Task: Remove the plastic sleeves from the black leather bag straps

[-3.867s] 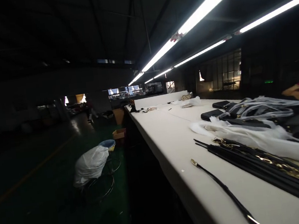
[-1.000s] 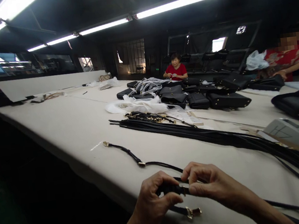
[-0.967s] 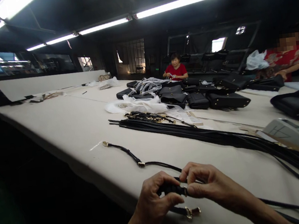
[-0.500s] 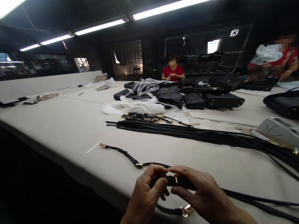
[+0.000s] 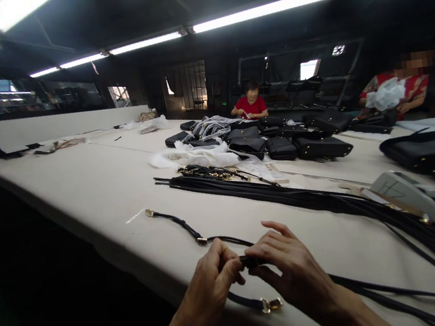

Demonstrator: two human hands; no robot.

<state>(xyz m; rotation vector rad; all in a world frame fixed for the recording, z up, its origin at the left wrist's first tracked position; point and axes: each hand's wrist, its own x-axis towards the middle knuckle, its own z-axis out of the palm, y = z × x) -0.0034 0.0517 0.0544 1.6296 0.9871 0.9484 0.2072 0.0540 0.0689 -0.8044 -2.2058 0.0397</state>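
Note:
Near the front edge of the pale table (image 5: 125,178), my left hand (image 5: 216,273) pinches a black strap (image 5: 177,221). My right hand (image 5: 288,265) holds the same dark piece between thumb and forefinger, its other fingers partly raised. The strap's far part lies on the table with a gold end fitting (image 5: 149,213) and a gold buckle (image 5: 202,240). A gold clasp (image 5: 272,305) hangs below my hands by the table edge. The detail between my fingertips is small and dark.
A bundle of long black straps (image 5: 308,197) runs to the right edge. Behind it are white wrapping (image 5: 201,155) and several black bags (image 5: 282,148). A grey device (image 5: 418,197) stands at right. Two people sit or stand beyond the table, one in a red top (image 5: 251,108).
My right hand's fingers have lifted and spread, while its thumb and forefinger stay at the dark piece. The gold clasp has turned slightly. The person at far right has lowered the white plastic.

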